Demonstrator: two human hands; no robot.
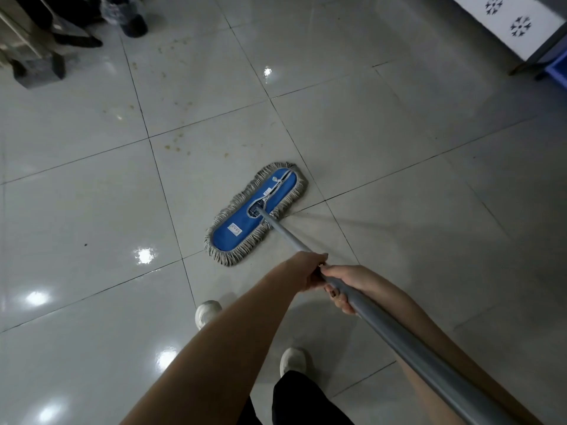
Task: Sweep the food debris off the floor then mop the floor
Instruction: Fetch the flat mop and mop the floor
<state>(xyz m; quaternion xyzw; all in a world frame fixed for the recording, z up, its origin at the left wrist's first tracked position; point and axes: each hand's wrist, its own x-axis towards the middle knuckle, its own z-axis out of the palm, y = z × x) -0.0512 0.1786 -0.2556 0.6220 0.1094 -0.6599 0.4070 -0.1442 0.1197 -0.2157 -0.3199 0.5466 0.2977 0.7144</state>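
Gripping mop handle, left hand, right hand

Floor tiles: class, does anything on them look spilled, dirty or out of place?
Yes. Brownish stains dot the floor beyond the mop, trailing toward the top left. They look odd because the tiles elsewhere shine evenly.

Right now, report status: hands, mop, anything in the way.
Left hand and right hand grip the mop handle, left nearer the head. Mop head flat on the tiles. Brown stains just ahead; bin far beyond.
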